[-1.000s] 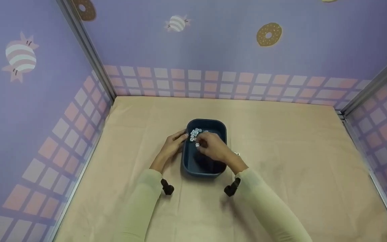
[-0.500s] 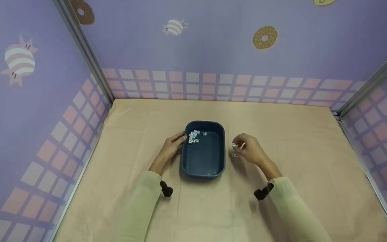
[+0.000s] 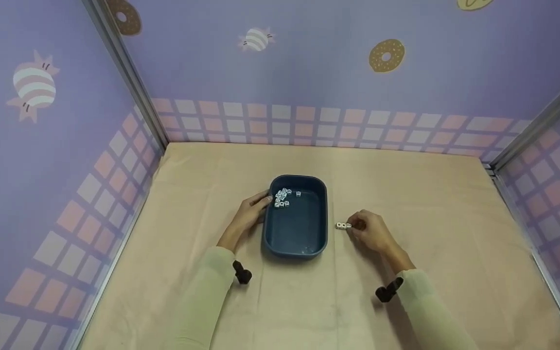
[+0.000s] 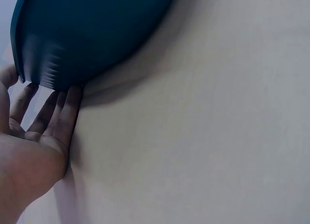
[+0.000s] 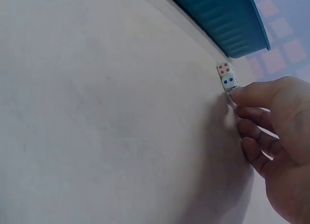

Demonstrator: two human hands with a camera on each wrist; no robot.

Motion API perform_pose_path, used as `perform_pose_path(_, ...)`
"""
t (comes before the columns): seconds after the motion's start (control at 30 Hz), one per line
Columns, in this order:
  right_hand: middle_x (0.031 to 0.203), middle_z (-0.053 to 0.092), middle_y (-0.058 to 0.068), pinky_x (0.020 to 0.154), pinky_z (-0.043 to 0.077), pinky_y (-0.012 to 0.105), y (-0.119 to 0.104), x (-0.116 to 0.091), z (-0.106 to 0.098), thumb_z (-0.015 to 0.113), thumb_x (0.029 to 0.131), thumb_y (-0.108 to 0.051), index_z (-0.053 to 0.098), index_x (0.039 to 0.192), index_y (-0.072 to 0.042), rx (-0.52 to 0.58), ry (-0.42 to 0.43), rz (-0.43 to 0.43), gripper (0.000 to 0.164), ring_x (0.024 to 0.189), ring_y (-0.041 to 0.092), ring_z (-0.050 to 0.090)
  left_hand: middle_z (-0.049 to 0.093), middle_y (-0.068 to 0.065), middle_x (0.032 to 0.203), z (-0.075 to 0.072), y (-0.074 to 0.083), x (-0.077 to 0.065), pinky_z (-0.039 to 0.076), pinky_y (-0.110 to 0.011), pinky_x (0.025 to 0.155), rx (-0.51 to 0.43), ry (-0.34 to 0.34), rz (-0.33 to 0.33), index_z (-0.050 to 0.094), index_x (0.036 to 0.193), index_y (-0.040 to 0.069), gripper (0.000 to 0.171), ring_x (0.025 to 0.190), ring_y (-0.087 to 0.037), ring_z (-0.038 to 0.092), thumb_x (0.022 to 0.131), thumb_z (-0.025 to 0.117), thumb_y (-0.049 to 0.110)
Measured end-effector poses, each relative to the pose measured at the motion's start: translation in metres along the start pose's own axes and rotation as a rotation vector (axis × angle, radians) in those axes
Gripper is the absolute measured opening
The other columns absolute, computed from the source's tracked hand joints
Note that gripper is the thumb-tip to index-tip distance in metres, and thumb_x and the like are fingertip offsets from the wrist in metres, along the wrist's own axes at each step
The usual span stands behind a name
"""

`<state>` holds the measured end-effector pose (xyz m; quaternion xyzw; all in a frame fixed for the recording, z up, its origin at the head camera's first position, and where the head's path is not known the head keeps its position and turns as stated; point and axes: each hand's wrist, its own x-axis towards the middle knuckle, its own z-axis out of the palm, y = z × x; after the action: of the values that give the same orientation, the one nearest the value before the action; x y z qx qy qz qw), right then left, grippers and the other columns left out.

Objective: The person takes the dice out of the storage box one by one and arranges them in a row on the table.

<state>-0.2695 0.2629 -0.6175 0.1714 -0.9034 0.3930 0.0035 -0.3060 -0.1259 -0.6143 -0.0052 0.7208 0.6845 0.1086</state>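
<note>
A dark blue rectangular bin (image 3: 295,250) stands mid-table, with several small white dice (image 3: 281,197) inside, mostly bunched at its far left. At the bin's left side, my left hand (image 3: 250,212) holds the wall, thumb over the rim and fingers against the outside (image 4: 63,115). To the right of the bin, my right hand (image 3: 371,232) pinches a die at the near end of a short row of dice (image 3: 340,225) on the table. In the right wrist view, one die (image 5: 225,68) shows red pips and another (image 5: 229,81) blue ones; the pinched die is mostly hidden by the thumb.
A pale beige cloth (image 3: 435,209) covers the table. Purple patterned panels (image 3: 309,58) enclose the back and both sides, with metal posts (image 3: 129,73) at the corners. A black wrist-camera mount (image 3: 243,273) sticks out from each sleeve.
My right hand let a die go in the bin, went right, and lowered another die to the table beside the dice there. My left hand stays at the bin.
</note>
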Motion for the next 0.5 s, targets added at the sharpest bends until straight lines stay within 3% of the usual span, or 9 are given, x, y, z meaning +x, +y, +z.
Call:
perform_pose_path(0.1, 0.096, 0.067, 0.008, 0.072, 0.049, 0.027, 0.0017, -0.0001, 0.0013, 0.078, 0.089, 0.009, 0.077, 0.103, -0.001, 0.017, -0.002, 0.003, 0.018, 0.085, 0.021, 0.061, 0.058, -0.013, 0.154, 0.0000, -0.0001, 0.0009, 0.055, -0.043, 0.105, 0.012, -0.001, 0.004, 0.054, 0.157, 0.015, 0.055, 0.134, -0.032, 0.062, 0.107, 0.064, 0.037)
perform_pose_path(0.27, 0.098, 0.064, 0.007, 0.071, 0.046, 0.025, 0.0044, -0.0015, 0.0040, 0.079, 0.091, 0.004, 0.078, 0.109, -0.004, 0.083, -0.027, 0.079, 0.019, 0.085, 0.020, 0.055, 0.057, -0.011, 0.155, -0.0003, -0.0001, 0.0014, 0.054, -0.044, 0.107, 0.017, -0.002, 0.008, 0.055, 0.156, 0.015, 0.055, 0.135, -0.032, 0.062, 0.107, 0.065, 0.037)
perform_pose_path(0.5, 0.097, 0.061, 0.008, 0.073, 0.044, 0.030, 0.0025, -0.0012, 0.0071, 0.081, 0.092, -0.002, 0.079, 0.108, -0.008, 0.119, -0.021, 0.113, 0.017, 0.085, 0.022, 0.052, 0.055, -0.011, 0.157, 0.0001, 0.0001, 0.0013, 0.055, -0.042, 0.106, -0.013, -0.011, -0.021, 0.053, 0.158, 0.017, 0.056, 0.134, -0.030, 0.063, 0.108, 0.064, 0.038)
